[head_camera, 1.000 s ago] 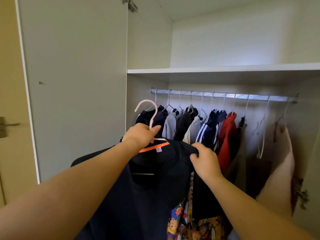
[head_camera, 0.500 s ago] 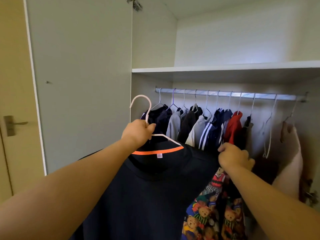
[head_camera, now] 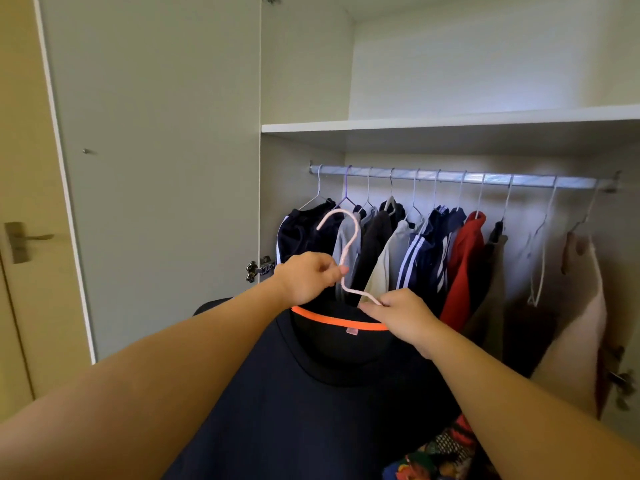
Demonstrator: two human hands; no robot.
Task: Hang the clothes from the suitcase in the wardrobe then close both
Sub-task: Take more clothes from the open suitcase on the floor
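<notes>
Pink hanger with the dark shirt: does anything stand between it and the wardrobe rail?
Nothing sits between the pink hanger and the rail, but hung clothes crowd the rail's left stretch right behind its hook.

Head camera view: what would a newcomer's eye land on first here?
Front and centre, the left hand and right hand hold a pale pink wire hanger carrying a dark navy T-shirt with an orange neck band, its hook not yet hung. Behind, a silver metal rail is packed with hung clothes, a bright red garment standing out right of centre.
</notes>
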